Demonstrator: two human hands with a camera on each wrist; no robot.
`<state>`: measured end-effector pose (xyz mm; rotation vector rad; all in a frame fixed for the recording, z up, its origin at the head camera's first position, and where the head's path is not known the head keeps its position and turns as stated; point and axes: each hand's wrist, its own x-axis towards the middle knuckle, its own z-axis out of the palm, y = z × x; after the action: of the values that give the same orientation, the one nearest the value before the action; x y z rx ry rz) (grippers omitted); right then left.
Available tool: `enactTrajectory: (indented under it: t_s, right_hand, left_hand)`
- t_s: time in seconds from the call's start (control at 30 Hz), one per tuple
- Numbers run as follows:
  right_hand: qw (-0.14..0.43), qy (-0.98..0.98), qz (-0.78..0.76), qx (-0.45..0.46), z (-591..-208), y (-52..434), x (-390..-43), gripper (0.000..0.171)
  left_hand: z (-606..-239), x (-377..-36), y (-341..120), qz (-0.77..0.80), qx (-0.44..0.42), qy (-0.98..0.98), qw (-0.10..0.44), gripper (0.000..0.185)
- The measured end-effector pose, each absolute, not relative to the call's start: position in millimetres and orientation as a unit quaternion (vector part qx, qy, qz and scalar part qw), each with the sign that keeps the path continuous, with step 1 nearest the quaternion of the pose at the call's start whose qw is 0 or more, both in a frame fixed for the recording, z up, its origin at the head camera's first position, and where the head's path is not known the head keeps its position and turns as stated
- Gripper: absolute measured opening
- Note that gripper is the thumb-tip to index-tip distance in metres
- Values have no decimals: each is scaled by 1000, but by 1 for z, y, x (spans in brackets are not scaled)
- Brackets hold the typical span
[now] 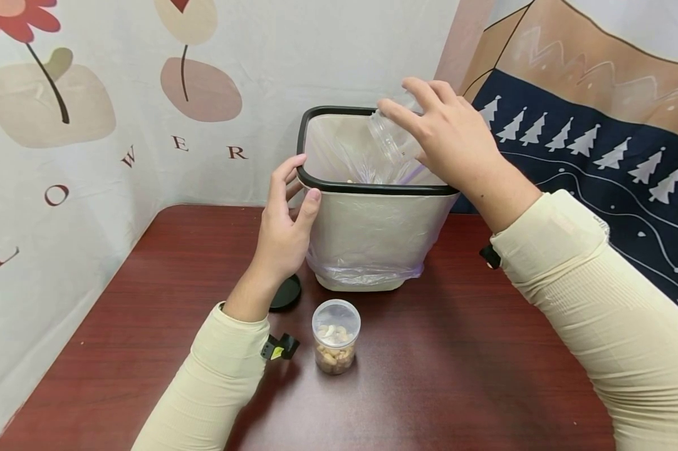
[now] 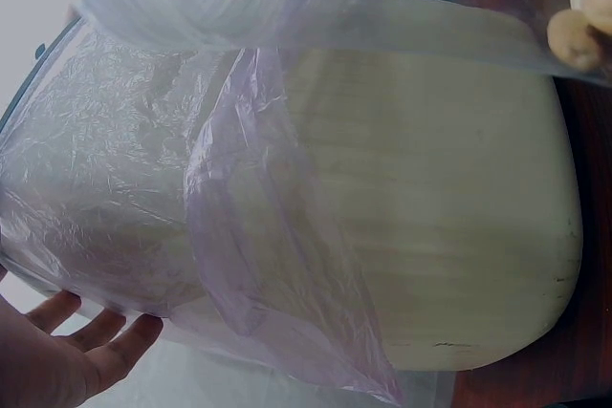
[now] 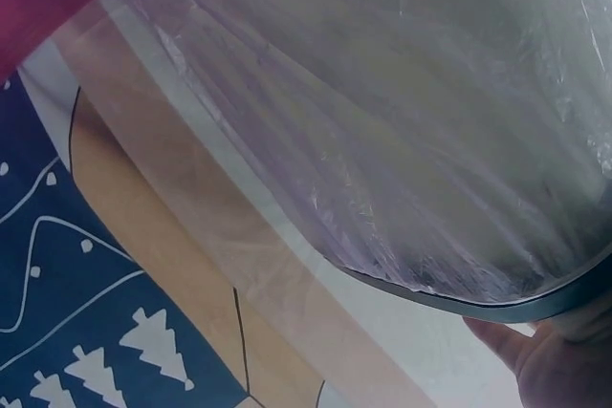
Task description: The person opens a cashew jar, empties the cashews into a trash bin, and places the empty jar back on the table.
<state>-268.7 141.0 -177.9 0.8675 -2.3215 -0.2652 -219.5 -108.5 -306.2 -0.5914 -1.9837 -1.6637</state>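
A pale trash can (image 1: 384, 238) with a black rim and a thin, purplish clear bag (image 2: 258, 207) stands at the back of the table. At its left front corner my left hand (image 1: 285, 225) holds the rim, thumb at the front and fingers along the side. My right hand (image 1: 452, 134) grips a clear plastic jar (image 1: 385, 134), tipped with its mouth down into the can. A small pale bit shows inside near the front rim. In the right wrist view only part of the right hand (image 3: 574, 370) appears, beyond the rim; its jar is hidden there.
A clear jar of cashews (image 1: 336, 338) stands upright in front of the can. Beside my left wrist a dark round lid (image 1: 286, 293) lies on the red-brown table (image 1: 429, 376). Printed cloths (image 1: 147, 175) hang behind and to the right.
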Motion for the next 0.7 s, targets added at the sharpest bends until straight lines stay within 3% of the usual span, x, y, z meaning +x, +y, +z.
enactTrajectory:
  t_s: [0.7]
  right_hand:
    - [311,-889,-102,319,-178,139,-266,74]
  left_hand:
    - [-307,-220,-108,-605,-217,-727,244,65]
